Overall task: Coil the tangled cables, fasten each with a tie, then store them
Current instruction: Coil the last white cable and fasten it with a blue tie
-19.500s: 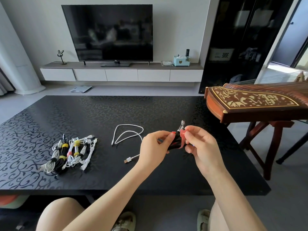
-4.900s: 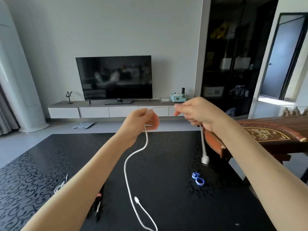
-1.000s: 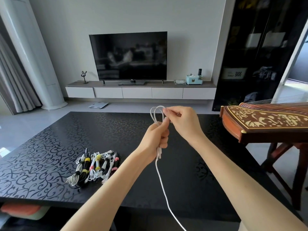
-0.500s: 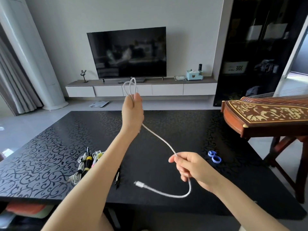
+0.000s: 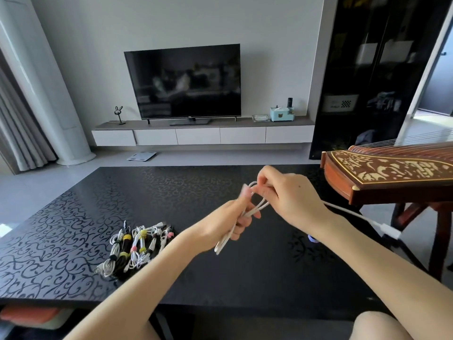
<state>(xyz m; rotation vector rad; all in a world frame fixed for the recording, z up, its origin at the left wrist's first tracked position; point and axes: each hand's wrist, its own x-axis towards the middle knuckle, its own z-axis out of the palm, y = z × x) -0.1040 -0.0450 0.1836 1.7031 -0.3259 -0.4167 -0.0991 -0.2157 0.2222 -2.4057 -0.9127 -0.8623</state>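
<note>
Head view shows you partway through coiling this white cable (image 5: 257,208), so the tie comes after. Your left hand (image 5: 235,217) grips a few loops, held up in the air over the middle of the table (image 5: 171,192). Your right hand (image 5: 291,195) is right beside it, pinching the cable at the top of the loops. One loose end runs off past the table's right edge, with its plug (image 5: 389,232) hanging there. I think you need to wind that end in next, then wrap a tie around the coil. Some tied bundles (image 5: 137,246) lie near the front edge, on the left. A small blue thing (image 5: 311,239) peeks out behind your right arm. It may be a tie, but too little shows to tell. The loops are blurry, so I cannot count them.
</note>
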